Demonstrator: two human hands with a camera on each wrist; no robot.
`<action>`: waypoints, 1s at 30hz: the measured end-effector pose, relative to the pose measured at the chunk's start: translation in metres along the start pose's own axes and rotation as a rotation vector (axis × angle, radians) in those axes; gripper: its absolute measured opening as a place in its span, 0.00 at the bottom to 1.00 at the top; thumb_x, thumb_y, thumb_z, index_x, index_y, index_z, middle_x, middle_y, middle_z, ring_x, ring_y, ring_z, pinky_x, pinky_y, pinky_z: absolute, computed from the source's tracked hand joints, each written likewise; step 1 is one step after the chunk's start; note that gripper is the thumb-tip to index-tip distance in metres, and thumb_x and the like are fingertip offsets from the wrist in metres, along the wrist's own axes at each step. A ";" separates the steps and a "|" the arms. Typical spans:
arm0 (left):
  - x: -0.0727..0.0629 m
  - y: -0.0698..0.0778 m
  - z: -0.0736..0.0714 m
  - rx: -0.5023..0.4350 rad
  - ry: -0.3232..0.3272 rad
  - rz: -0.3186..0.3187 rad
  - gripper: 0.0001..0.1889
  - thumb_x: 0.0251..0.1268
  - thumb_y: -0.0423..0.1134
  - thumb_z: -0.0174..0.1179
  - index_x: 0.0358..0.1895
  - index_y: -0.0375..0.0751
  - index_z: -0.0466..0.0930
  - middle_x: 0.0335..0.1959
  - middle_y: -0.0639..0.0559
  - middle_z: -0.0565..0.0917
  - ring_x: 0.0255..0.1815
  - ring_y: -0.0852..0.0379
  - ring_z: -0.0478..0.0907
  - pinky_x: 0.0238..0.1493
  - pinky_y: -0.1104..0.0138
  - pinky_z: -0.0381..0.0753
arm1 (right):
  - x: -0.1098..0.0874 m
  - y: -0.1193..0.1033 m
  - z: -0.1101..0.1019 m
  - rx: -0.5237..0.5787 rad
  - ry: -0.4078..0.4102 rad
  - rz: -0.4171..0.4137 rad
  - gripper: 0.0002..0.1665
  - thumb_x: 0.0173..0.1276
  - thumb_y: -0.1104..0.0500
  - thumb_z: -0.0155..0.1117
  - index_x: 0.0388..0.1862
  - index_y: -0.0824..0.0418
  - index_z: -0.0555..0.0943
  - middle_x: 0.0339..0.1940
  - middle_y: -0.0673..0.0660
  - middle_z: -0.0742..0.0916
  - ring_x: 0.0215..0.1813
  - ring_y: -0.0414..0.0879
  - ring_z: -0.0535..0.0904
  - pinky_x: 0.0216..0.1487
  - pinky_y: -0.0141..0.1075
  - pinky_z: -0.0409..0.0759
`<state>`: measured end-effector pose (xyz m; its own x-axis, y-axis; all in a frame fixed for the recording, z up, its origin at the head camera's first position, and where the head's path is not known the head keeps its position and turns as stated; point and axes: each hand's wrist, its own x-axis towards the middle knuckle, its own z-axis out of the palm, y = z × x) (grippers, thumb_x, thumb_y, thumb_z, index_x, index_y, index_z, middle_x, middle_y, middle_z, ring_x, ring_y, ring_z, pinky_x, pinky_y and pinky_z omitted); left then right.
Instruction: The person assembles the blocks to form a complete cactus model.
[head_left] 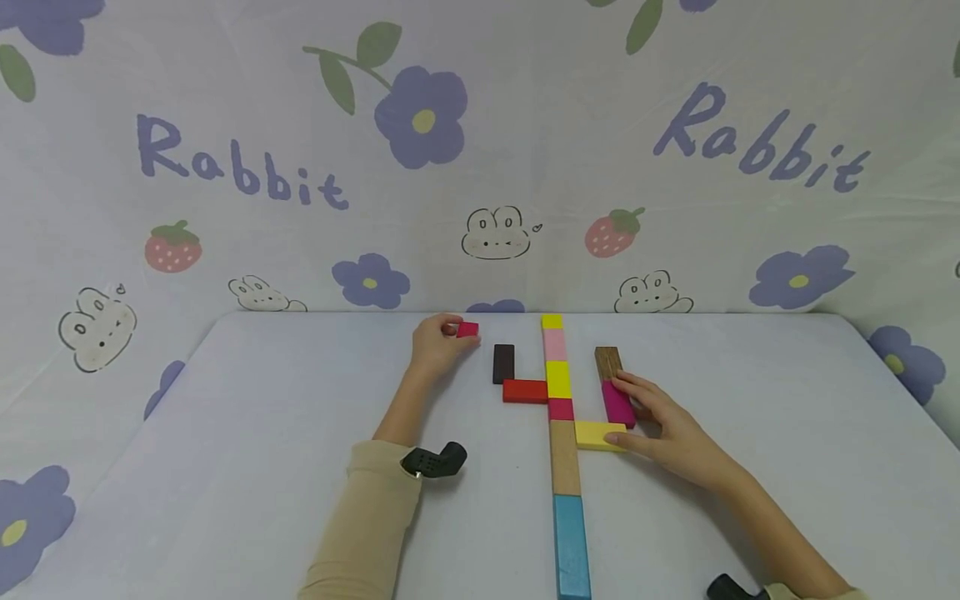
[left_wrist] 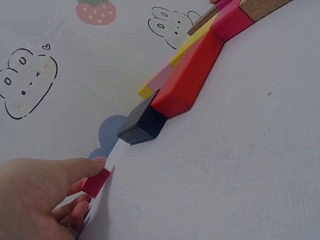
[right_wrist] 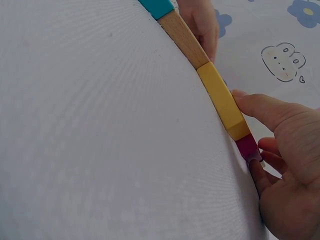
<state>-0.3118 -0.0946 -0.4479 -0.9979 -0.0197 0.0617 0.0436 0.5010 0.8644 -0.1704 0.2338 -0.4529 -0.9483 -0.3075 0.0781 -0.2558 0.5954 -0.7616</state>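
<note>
My left hand [head_left: 437, 346] pinches a small pinkish-red block [left_wrist: 96, 183] between thumb and fingers, close over the table's far side. To its right lies a dark block [head_left: 503, 364], its near end at a red block [head_left: 525, 392]. On the right, the thumb of my right hand [head_left: 678, 437] touches a yellow block [right_wrist: 222, 100] that juts sideways from the central line of blocks. The other fingers of that hand rest along a magenta block [head_left: 618, 404], partly covering it. Beyond the magenta block, end to end with it, is a brown wooden block [head_left: 608, 362].
Down the middle runs a line of blocks: yellow, pink, yellow, crimson, a tan wooden one [head_left: 565, 457] and a long blue one [head_left: 572, 546] nearest me. The white table [head_left: 262, 467] ends at a patterned cloth backdrop [head_left: 540, 125].
</note>
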 end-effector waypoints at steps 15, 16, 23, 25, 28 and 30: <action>-0.001 0.006 0.005 0.020 0.033 0.032 0.23 0.68 0.33 0.71 0.64 0.28 0.81 0.56 0.31 0.83 0.59 0.38 0.79 0.62 0.51 0.82 | -0.001 -0.004 -0.001 0.001 0.003 -0.006 0.47 0.69 0.56 0.75 0.80 0.68 0.66 0.83 0.70 0.64 0.80 0.71 0.63 0.71 0.59 0.71; -0.001 0.007 0.006 0.019 0.032 0.026 0.23 0.68 0.34 0.71 0.64 0.28 0.81 0.57 0.32 0.83 0.59 0.38 0.79 0.62 0.51 0.81 | -0.001 -0.003 0.000 0.000 0.003 -0.005 0.47 0.69 0.55 0.75 0.81 0.67 0.65 0.83 0.70 0.64 0.80 0.71 0.63 0.71 0.59 0.71; -0.001 0.015 0.011 0.007 0.033 0.047 0.22 0.68 0.34 0.71 0.62 0.28 0.82 0.56 0.31 0.83 0.60 0.37 0.79 0.62 0.50 0.81 | 0.000 -0.002 0.000 -0.004 0.004 -0.001 0.47 0.69 0.55 0.76 0.81 0.67 0.65 0.83 0.70 0.64 0.80 0.72 0.63 0.70 0.59 0.72; -0.001 0.017 0.013 -0.008 0.028 0.047 0.22 0.68 0.34 0.71 0.62 0.28 0.82 0.57 0.31 0.83 0.60 0.37 0.79 0.62 0.50 0.81 | 0.000 -0.002 0.000 -0.005 0.005 -0.002 0.47 0.69 0.55 0.76 0.81 0.67 0.65 0.83 0.70 0.64 0.80 0.72 0.63 0.70 0.59 0.72; -0.001 0.021 0.016 -0.033 0.025 0.043 0.22 0.67 0.33 0.71 0.62 0.28 0.82 0.57 0.31 0.83 0.60 0.37 0.79 0.62 0.50 0.81 | -0.001 -0.002 0.000 -0.002 0.004 -0.005 0.47 0.69 0.55 0.76 0.81 0.67 0.65 0.83 0.70 0.64 0.80 0.71 0.63 0.71 0.59 0.72; -0.001 0.023 0.019 -0.046 0.027 0.040 0.22 0.66 0.33 0.72 0.61 0.28 0.83 0.57 0.31 0.83 0.60 0.37 0.79 0.62 0.50 0.81 | -0.001 -0.002 -0.001 0.001 0.004 -0.007 0.47 0.69 0.55 0.76 0.81 0.67 0.66 0.83 0.70 0.64 0.80 0.71 0.63 0.71 0.59 0.72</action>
<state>-0.3103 -0.0668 -0.4381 -0.9937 -0.0241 0.1094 0.0861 0.4614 0.8830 -0.1692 0.2331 -0.4509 -0.9470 -0.3094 0.0860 -0.2627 0.5925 -0.7616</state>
